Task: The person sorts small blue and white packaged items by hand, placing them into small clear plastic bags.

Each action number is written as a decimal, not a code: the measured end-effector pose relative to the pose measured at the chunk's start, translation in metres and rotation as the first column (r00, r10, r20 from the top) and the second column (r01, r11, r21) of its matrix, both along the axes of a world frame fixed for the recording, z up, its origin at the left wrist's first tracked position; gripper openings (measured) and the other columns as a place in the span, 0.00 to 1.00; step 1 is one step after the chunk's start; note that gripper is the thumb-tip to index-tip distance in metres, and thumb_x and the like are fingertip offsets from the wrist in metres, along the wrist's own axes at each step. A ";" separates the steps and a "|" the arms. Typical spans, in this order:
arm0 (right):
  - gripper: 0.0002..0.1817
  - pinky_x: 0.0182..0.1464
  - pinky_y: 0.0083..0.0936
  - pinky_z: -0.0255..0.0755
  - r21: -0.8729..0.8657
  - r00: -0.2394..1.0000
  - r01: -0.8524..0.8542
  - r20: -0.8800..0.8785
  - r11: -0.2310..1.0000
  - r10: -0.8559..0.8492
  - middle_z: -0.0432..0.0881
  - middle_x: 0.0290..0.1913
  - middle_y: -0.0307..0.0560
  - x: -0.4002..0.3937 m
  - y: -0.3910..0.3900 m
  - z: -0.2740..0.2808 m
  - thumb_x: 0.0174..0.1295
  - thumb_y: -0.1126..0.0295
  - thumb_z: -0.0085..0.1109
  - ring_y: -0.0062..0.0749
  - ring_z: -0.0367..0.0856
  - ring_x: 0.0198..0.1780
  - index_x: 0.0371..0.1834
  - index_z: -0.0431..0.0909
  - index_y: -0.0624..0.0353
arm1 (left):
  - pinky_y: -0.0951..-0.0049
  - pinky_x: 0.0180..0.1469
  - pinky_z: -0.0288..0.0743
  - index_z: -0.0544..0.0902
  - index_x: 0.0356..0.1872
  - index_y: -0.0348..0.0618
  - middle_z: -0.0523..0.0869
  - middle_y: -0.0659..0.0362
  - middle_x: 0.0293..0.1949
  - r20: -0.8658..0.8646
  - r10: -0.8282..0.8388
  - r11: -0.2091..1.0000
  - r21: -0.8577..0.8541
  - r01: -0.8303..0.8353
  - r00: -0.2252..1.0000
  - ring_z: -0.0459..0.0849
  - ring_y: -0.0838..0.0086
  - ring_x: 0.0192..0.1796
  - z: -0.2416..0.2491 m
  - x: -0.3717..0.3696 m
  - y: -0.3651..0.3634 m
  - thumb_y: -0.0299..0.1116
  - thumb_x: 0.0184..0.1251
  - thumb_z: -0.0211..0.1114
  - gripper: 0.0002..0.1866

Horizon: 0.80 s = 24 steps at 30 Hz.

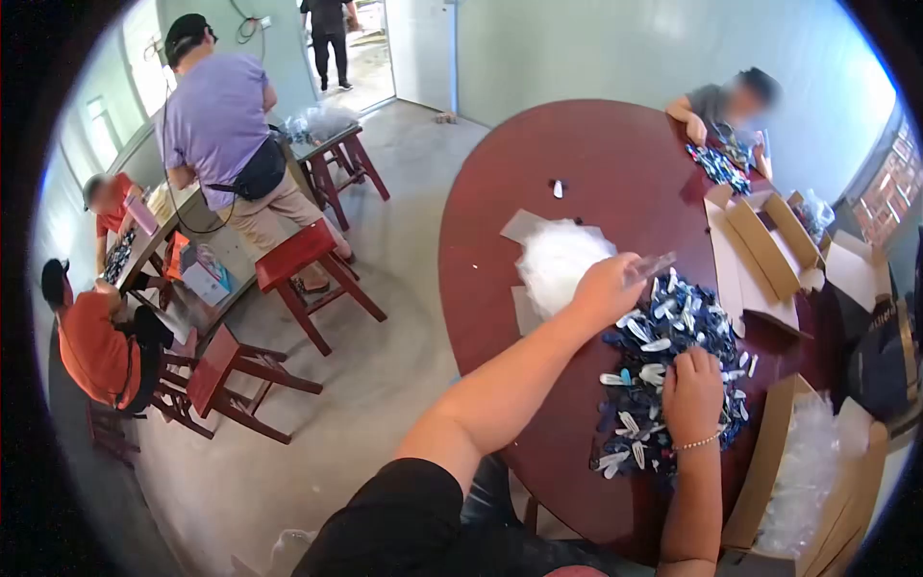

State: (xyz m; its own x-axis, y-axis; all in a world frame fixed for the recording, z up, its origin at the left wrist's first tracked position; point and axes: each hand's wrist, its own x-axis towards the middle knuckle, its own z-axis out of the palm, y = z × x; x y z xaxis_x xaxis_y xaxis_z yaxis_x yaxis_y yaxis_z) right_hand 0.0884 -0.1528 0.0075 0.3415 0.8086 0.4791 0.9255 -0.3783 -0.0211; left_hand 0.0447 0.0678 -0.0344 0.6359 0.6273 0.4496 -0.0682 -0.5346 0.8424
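Observation:
My left hand is closed round a small clear plastic bag, which points to the right over the dark red table. Under and beside it spreads a large pile of navy, black and white hair clips. My right hand, with a beaded bracelet at the wrist, rests on the pile with its fingers bent down among the clips; what they hold is hidden. Left of the pile lies a stack of clear plastic bags.
An open cardboard box stands right of the pile; another box of plastic bags is nearer. One white clip lies apart. Across the table a person sits at more clips. Red stools and several people are at left.

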 end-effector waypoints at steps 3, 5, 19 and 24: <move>0.06 0.46 0.43 0.71 0.051 0.994 0.067 -0.086 0.996 -0.063 0.77 0.38 0.55 0.018 -0.023 0.006 0.57 0.74 0.62 0.53 0.76 0.44 0.34 0.75 0.63 | 0.67 0.44 0.79 0.80 0.50 0.40 0.87 0.53 0.39 -0.035 -0.110 0.991 0.079 0.112 0.993 0.87 0.63 0.42 0.003 0.002 -0.011 0.35 0.62 0.67 0.17; 0.06 0.43 0.40 0.73 0.100 0.952 0.145 -0.286 0.984 -0.111 0.79 0.36 0.54 0.033 -0.037 0.004 0.58 0.73 0.62 0.52 0.78 0.41 0.35 0.76 0.62 | 0.69 0.44 0.79 0.80 0.51 0.41 0.87 0.54 0.40 -0.044 -0.122 0.978 0.167 0.128 0.992 0.87 0.66 0.42 0.004 0.003 -0.017 0.34 0.63 0.67 0.17; 0.10 0.47 0.19 0.78 0.306 -0.055 0.351 -0.937 0.885 0.346 0.81 0.44 0.38 0.093 -0.072 0.001 0.71 0.70 0.55 0.22 0.83 0.43 0.50 0.80 0.61 | 0.73 0.41 0.78 0.80 0.55 0.40 0.89 0.52 0.44 -0.091 -0.264 0.947 0.163 0.276 0.960 0.84 0.72 0.36 0.009 0.000 -0.055 0.33 0.60 0.71 0.22; 0.12 0.48 0.23 0.81 0.400 -0.242 0.404 -0.821 0.823 0.518 0.81 0.47 0.41 0.096 -0.074 0.005 0.74 0.69 0.48 0.32 0.85 0.49 0.53 0.77 0.64 | 0.73 0.42 0.78 0.79 0.57 0.41 0.88 0.53 0.44 -0.140 -0.288 0.951 0.073 0.300 0.947 0.84 0.74 0.37 0.003 0.001 -0.058 0.33 0.60 0.71 0.23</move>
State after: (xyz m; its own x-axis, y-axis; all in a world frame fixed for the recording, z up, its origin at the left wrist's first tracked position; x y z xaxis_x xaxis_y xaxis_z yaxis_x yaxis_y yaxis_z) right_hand 0.1841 -0.2272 0.0124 0.6667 0.7296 -0.1524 -0.3952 0.1727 -0.9022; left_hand 0.0455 0.0098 -0.0319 0.8409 0.3637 0.4007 -0.1305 -0.5824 0.8024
